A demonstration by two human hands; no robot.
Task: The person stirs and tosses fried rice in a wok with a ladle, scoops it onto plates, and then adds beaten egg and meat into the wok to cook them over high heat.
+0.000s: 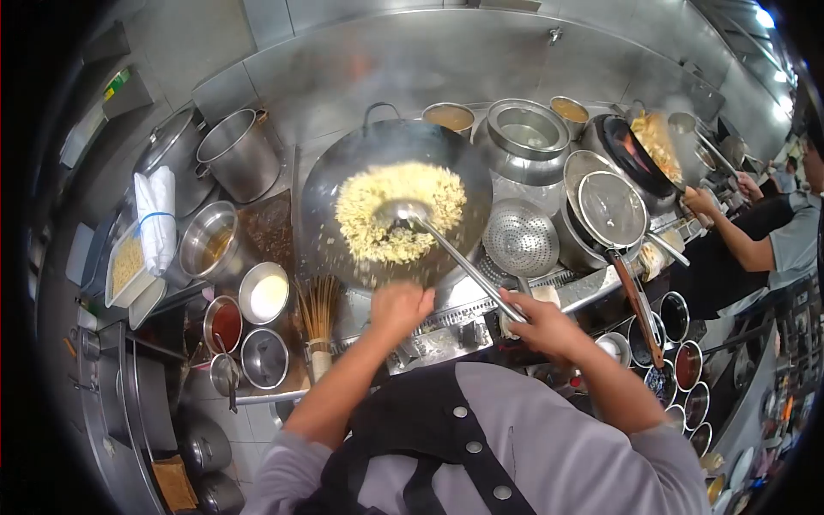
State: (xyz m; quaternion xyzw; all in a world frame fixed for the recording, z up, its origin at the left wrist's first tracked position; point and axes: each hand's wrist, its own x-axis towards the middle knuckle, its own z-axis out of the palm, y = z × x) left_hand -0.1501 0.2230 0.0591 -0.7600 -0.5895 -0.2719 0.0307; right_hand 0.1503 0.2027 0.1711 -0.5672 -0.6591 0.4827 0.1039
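Cooking approx. mid-stage in insp.'s judgement: rice (pixel 369 197) spread in wok (pixel 390 142), not yet dished up; R hand (pixel 545 323) gripping ladle (pixel 446 245), L hand (pixel 401 309) by wok's near rim, fingers blurred, grip can't be confirmed.

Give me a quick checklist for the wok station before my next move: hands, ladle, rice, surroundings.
1. Right hand gripping the ladle: ok, closed around its handle.
2. Ladle bowl in the fried rice: ok, it sits amid the heap.
3. Left hand secure on the wok: cannot tell; it is curled at the near rim, but what it grips is hidden.
4. Fried rice gathered: not ok, loose grains lie scattered below the main heap.
5. Perforated skimmer well away from the right hand: not ok, its handle runs close by.
6. Flame under the wok: cannot tell, hidden.
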